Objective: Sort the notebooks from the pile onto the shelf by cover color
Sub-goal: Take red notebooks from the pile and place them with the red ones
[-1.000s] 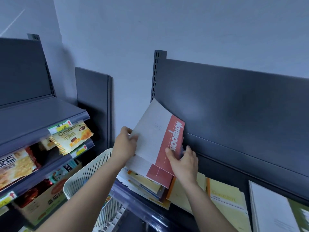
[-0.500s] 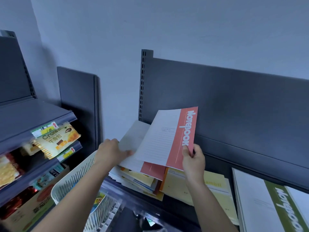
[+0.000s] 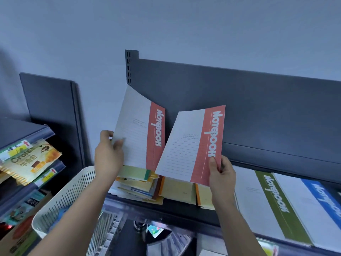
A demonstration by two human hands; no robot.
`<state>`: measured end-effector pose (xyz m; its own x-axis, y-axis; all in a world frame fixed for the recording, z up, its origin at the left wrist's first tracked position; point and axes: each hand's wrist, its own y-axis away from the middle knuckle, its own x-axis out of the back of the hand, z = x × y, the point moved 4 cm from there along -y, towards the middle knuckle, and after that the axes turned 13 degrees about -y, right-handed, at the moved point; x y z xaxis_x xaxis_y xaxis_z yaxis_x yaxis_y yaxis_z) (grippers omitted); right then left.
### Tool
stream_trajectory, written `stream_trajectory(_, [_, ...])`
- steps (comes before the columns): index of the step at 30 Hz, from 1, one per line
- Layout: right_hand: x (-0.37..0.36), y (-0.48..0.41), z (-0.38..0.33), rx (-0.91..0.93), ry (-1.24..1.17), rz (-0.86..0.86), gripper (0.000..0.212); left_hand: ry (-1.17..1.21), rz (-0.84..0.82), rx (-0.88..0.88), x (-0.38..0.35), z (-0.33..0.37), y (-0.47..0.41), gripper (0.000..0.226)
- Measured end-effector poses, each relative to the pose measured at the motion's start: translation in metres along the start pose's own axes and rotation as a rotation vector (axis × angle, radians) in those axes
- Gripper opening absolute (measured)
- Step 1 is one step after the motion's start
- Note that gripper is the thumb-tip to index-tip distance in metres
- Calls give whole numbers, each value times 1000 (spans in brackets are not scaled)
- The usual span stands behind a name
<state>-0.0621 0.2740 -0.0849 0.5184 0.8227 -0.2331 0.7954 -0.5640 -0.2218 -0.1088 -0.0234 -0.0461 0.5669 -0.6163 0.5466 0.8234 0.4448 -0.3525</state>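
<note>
Two notebooks with red bands are held up, one in each hand, over the pile (image 3: 138,183) of mixed covers. The first red notebook (image 3: 136,130) is gripped at its left edge by the left hand (image 3: 108,157), with the thumb on the cover and the fingers curled behind. It is held nearly upright directly above the pile, its lower edge just over the pale green cover lying uppermost there. The second red notebook (image 3: 191,146) is pinched near its lower right corner by the right hand (image 3: 222,174), with the thumb laid on the red band. It is tilted and held above and to the right of the pile, and its left edge overlaps the first in view. The hands are kept well apart. The pile is found at the left end of the shelf (image 3: 177,207). Just right of the pile, yellow notebooks (image 3: 177,191) lie flat. Farther right of the pile, a green notebook (image 3: 276,206) and then a blue notebook (image 3: 323,200) lie side by side. A dark back panel (image 3: 258,108) stands behind the pile. A white basket (image 3: 70,198) is noted below and left of the pile, and a snack packet (image 3: 31,161) well to its left.
</note>
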Motion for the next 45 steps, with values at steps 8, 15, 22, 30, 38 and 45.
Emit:
stream_trajectory(8, [83,1,-29,46,16,83,11,61,-34,-138,-32,54,53,19])
stream_trajectory(15, [195,-6,-47,56,121,129,8,97,-89,-195,-76,113,138,13])
stream_trajectory(22, [323,-16,-72,62,211,196,9,83,-176,-177,-128,162,229,18])
stream_trajectory(30, [409,-34,-72,-91,232,201,16,53,-333,-53,-178,188,285,17])
stream_trajectory(38, [434,-74,-39,-254,237,165,6,6,-442,61,-222,180,283,29])
stream_trajectory(45, [430,-104,-21,-327,306,49,6,-102,-475,90,-242,169,280,37])
